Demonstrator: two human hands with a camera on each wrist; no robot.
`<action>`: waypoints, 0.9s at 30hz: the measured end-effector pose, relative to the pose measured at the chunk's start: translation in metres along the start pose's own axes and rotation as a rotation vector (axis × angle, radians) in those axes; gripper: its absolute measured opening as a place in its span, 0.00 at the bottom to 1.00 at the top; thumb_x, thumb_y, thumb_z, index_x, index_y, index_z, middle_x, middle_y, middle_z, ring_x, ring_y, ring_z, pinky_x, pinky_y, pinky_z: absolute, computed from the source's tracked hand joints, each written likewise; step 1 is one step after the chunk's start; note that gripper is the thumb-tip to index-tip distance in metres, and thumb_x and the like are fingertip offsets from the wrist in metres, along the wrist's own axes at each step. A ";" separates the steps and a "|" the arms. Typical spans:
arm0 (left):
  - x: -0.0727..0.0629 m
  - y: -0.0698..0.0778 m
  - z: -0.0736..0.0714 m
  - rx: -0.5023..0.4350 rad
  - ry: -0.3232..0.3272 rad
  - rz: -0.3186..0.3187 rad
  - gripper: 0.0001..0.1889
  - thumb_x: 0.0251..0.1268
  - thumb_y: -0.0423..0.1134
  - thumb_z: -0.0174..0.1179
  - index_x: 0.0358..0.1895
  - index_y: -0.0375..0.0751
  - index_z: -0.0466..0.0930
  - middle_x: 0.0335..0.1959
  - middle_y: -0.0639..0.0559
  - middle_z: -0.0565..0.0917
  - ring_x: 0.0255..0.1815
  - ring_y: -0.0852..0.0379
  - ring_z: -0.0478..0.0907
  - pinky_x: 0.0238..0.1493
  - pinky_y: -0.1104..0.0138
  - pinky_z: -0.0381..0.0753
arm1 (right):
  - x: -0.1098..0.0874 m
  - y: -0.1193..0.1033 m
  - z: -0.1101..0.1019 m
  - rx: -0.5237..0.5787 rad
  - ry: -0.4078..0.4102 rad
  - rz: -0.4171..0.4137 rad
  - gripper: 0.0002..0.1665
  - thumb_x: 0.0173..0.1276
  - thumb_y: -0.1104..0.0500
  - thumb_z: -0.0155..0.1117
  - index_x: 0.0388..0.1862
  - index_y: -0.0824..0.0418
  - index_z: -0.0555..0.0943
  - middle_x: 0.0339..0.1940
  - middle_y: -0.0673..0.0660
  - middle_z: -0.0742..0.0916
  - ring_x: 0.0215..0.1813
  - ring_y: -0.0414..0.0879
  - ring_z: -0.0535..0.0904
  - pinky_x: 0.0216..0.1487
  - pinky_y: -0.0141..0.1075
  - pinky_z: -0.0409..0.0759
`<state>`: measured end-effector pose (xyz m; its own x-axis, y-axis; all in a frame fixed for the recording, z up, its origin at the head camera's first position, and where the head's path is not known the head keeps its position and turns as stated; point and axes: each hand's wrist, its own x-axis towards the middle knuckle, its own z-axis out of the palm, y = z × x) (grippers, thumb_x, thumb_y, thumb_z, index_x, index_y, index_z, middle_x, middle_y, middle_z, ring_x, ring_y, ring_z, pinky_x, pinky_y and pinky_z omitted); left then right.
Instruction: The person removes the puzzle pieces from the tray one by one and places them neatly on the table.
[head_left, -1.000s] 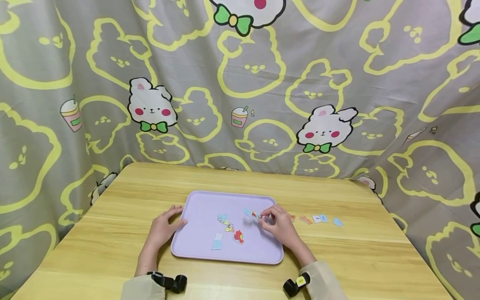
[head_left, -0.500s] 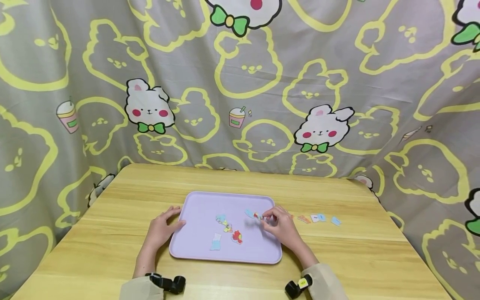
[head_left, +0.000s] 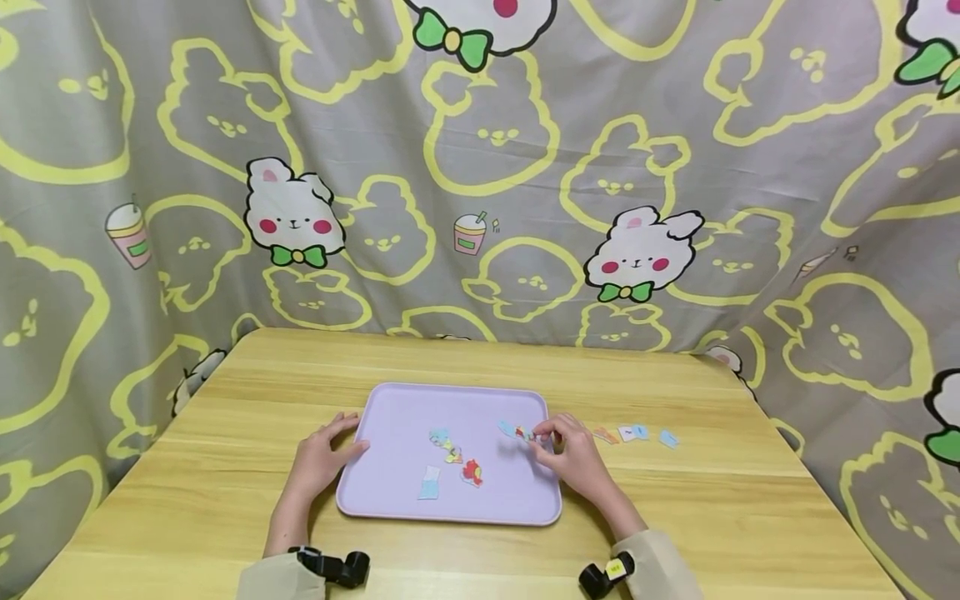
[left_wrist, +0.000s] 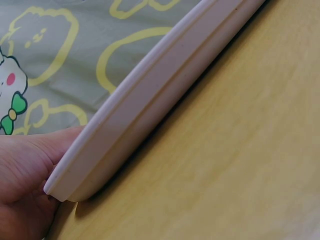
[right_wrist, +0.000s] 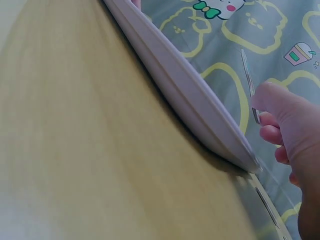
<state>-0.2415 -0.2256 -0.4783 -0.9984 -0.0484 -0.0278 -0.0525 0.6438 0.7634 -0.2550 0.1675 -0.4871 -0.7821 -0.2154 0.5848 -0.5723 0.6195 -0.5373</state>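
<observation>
Over at three o'clock I can see the right hand (right_wrist: 296,131) pinching a thin piece (right_wrist: 247,70) edge-on; the pale lilac tray (right_wrist: 187,100) slants from eleven to four, wooden table (right_wrist: 75,125) at nine, patterned curtain (right_wrist: 225,52) at one

Grey cartoon-print curtain (head_left: 517,192) behind a pale wood-grain table (head_left: 720,492)
</observation>
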 end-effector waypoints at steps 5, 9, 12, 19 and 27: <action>0.000 -0.001 -0.001 0.002 -0.004 -0.002 0.29 0.66 0.42 0.62 0.68 0.37 0.70 0.76 0.35 0.60 0.78 0.32 0.51 0.77 0.40 0.53 | -0.003 0.002 -0.004 0.002 -0.007 0.002 0.12 0.49 0.66 0.77 0.32 0.56 0.83 0.26 0.49 0.81 0.29 0.39 0.70 0.29 0.25 0.69; 0.000 0.000 -0.002 0.001 -0.010 -0.007 0.29 0.66 0.43 0.62 0.69 0.38 0.70 0.76 0.35 0.59 0.78 0.31 0.51 0.77 0.39 0.52 | -0.007 0.004 -0.008 -0.001 -0.016 0.008 0.12 0.50 0.65 0.77 0.32 0.57 0.83 0.26 0.49 0.82 0.29 0.39 0.71 0.30 0.26 0.69; 0.000 0.001 -0.002 0.005 -0.007 -0.003 0.29 0.66 0.43 0.62 0.68 0.38 0.70 0.76 0.35 0.59 0.78 0.31 0.51 0.77 0.39 0.52 | -0.009 0.006 -0.011 -0.005 -0.027 0.012 0.12 0.50 0.65 0.77 0.32 0.56 0.83 0.28 0.47 0.82 0.30 0.39 0.71 0.30 0.26 0.70; 0.001 0.000 -0.001 0.007 -0.006 0.001 0.28 0.66 0.42 0.62 0.68 0.37 0.70 0.76 0.35 0.60 0.78 0.32 0.51 0.77 0.40 0.51 | -0.015 0.012 -0.018 -0.001 -0.031 -0.024 0.13 0.50 0.66 0.77 0.32 0.56 0.82 0.29 0.46 0.83 0.30 0.40 0.71 0.29 0.26 0.70; 0.001 0.001 0.000 0.000 -0.007 0.004 0.28 0.66 0.41 0.62 0.68 0.37 0.70 0.76 0.36 0.60 0.78 0.32 0.51 0.77 0.40 0.51 | -0.022 0.017 -0.026 -0.051 -0.028 -0.039 0.14 0.50 0.64 0.77 0.30 0.52 0.81 0.27 0.44 0.82 0.29 0.38 0.70 0.36 0.28 0.66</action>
<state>-0.2424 -0.2251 -0.4769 -0.9988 -0.0402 -0.0292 -0.0482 0.6436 0.7638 -0.2414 0.2028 -0.4933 -0.7663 -0.2612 0.5870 -0.5901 0.6474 -0.4823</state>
